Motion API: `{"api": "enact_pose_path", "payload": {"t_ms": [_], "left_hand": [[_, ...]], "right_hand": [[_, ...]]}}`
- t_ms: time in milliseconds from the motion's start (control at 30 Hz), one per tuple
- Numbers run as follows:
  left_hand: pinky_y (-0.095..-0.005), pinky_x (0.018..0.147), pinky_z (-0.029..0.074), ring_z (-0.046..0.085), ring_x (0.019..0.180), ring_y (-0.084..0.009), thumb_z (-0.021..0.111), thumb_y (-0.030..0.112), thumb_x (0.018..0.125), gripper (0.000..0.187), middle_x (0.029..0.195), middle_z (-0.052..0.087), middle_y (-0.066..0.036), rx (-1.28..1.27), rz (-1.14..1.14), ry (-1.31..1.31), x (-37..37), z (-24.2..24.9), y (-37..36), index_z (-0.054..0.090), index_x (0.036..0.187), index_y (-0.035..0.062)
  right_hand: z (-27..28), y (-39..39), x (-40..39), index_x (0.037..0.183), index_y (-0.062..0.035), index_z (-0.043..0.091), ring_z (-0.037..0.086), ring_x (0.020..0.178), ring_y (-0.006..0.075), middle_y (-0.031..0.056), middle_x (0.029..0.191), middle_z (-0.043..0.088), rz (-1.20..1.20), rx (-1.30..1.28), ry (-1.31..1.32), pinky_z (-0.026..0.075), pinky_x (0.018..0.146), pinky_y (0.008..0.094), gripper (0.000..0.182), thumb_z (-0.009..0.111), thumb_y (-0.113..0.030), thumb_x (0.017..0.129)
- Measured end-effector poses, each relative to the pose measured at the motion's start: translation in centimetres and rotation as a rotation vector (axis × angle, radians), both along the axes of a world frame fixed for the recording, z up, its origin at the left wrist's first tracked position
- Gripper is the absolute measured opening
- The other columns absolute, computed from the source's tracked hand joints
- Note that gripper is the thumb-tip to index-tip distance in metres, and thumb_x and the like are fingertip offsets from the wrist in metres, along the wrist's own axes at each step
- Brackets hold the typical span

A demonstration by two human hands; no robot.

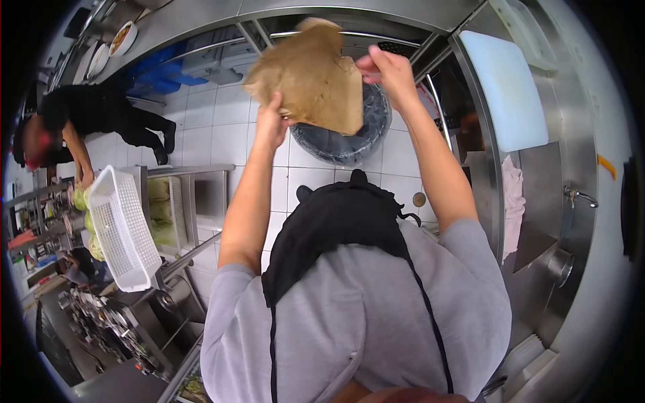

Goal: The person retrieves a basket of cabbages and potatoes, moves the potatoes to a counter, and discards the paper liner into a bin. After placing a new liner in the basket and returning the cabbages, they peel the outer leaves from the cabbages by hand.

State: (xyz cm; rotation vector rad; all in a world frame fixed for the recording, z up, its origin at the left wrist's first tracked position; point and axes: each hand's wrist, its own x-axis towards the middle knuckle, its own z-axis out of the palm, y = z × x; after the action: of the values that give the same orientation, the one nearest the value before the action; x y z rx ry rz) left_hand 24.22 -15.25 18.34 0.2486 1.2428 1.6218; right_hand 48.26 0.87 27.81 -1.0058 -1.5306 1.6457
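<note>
Paper bag point(312, 74), brown and crumpled, held up over the lined bin point(349, 138). Left hand point(271, 124) grip closed on its lower edge, right hand point(390, 70) pinching the far corner. Likely light, limp, tearable; edges serve best.

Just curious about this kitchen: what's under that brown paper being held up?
Under the brown paper, held by the left hand and right hand, stands a round bin with a dark liner. The paper covers the bin's inside, so its contents cannot be seen.

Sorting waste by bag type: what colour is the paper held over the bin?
Brown paper, plain, seen in the head view.
</note>
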Motion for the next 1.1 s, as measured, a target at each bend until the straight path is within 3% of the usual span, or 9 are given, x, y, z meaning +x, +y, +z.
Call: {"api": "enact_pose_path", "payload": {"t_ms": [33, 100, 200, 300, 467, 700, 900, 1000, 1100], "left_hand": [[-0.0531, 0.078, 0.061, 0.067, 0.109, -0.0366, 0.052, 0.028, 0.104, 0.046, 0.130, 0.060, -0.020, 0.056, -0.033, -0.075, -1.0, 0.6, -0.4, 0.042, 0.140, 0.0015], [-0.0599, 0.087, 0.058, 0.062, 0.117, -0.0399, 0.050, 0.028, 0.105, 0.049, 0.137, 0.056, -0.021, 0.139, -0.065, -0.194, -2.5, 1.1, -0.7, 0.037, 0.144, 0.0015], [-0.0640, 0.094, 0.053, 0.059, 0.122, -0.0422, 0.048, 0.027, 0.105, 0.051, 0.141, 0.053, -0.022, 0.189, -0.080, -0.297, -3.3, 1.0, -1.0, 0.034, 0.147, 0.0016], [-0.0649, 0.096, 0.052, 0.057, 0.125, -0.0427, 0.047, 0.026, 0.105, 0.051, 0.142, 0.051, -0.023, 0.195, -0.143, -0.349, -3.5, 1.6, -1.1, 0.033, 0.147, 0.0014], [-0.0620, 0.095, 0.054, 0.056, 0.125, -0.0432, 0.043, 0.021, 0.105, 0.048, 0.141, 0.052, -0.024, 0.187, -0.200, -0.430, -4.2, 0.7, -0.7, 0.033, 0.146, -0.0019], [-0.0586, 0.099, 0.054, 0.057, 0.124, -0.0429, 0.037, 0.018, 0.106, 0.043, 0.137, 0.054, -0.026, 0.296, -0.120, -0.622, -6.1, -1.3, 1.1, 0.036, 0.142, -0.0043], [-0.0601, 0.103, 0.050, 0.053, 0.128, -0.0466, 0.037, 0.029, 0.107, 0.048, 0.137, 0.049, -0.035, 0.221, -0.015, -0.481, -5.6, -0.5, 5.1, 0.039, 0.138, -0.0087], [-0.0601, 0.102, 0.050, 0.054, 0.122, -0.0540, 0.042, 0.057, 0.102, 0.082, 0.134, 0.045, -0.045, 0.233, -0.059, -0.420, -2.8, 6.7, 5.3, 0.030, 0.144, -0.0127], [-0.0570, 0.100, 0.052, 0.056, 0.122, -0.0502, 0.036, 0.060, 0.103, 0.084, 0.136, 0.046, -0.042, 0.208, -0.196, -0.223, -1.5, 10.7, 4.0, 0.028, 0.147, -0.0117]], "right_hand": [[-2.0, 0.6, 2.1, 0.110, -0.0014, 0.068, 0.068, 0.086, 0.0187, 0.0086, 0.093, 0.071, -0.050, 0.101, -0.199, 0.056, 0.077, 0.0325, 0.028, 0.063, -0.026, 0.097], [-6.6, -0.6, 5.5, 0.126, -0.0073, 0.062, 0.066, 0.101, 0.0288, 0.0177, 0.113, 0.066, -0.050, 0.562, -0.419, 0.054, 0.083, 0.0392, 0.040, 0.064, -0.005, 0.086], [-9.0, -4.2, 8.0, 0.138, -0.0155, 0.054, 0.053, 0.121, 0.0352, 0.0177, 0.134, 0.053, 0.059, 0.814, -0.670, 0.045, 0.102, 0.0470, 0.070, 0.072, 0.002, 0.072], [-10.5, -5.6, 8.0, 0.142, -0.0182, 0.050, 0.040, 0.133, 0.0410, 0.0156, 0.148, 0.040, 0.058, 0.871, -0.696, 0.037, 0.111, 0.0498, 0.074, 0.072, 0.000, 0.073], [-11.9, -4.5, 6.4, 0.144, -0.0201, 0.049, 0.038, 0.138, 0.0417, 0.0128, 0.151, 0.041, 0.121, 1.085, -0.485, 0.037, 0.111, 0.0491, 0.075, 0.071, 0.000, 0.075], [-10.8, -5.9, 5.7, 0.141, -0.0200, 0.053, 0.035, 0.144, 0.0369, 0.0091, 0.153, 0.042, 0.463, 0.923, -0.553, 0.036, 0.112, 0.0500, 0.074, 0.068, -0.002, 0.071], [-12.2, -5.5, 3.8, 0.126, -0.0101, 0.066, 0.056, 0.127, 0.0324, 0.0120, 0.131, 0.064, 0.260, 0.960, -0.229, 0.043, 0.105, 0.0445, 0.051, 0.075, -0.007, 0.076], [-4.1, -4.6, 2.5, 0.116, -0.0033, 0.069, 0.069, 0.103, 0.0250, 0.0105, 0.110, 0.073, -0.077, 0.238, -0.097, 0.051, 0.092, 0.0375, 0.035, 0.078, -0.017, 0.085], [-2.1, -1.4, 2.9, 0.107, 0.0027, 0.070, 0.070, 0.091, 0.0188, 0.0118, 0.101, 0.075, -0.180, 0.263, 0.220, 0.054, 0.083, 0.0327, 0.033, 0.077, -0.024, 0.089]]}}
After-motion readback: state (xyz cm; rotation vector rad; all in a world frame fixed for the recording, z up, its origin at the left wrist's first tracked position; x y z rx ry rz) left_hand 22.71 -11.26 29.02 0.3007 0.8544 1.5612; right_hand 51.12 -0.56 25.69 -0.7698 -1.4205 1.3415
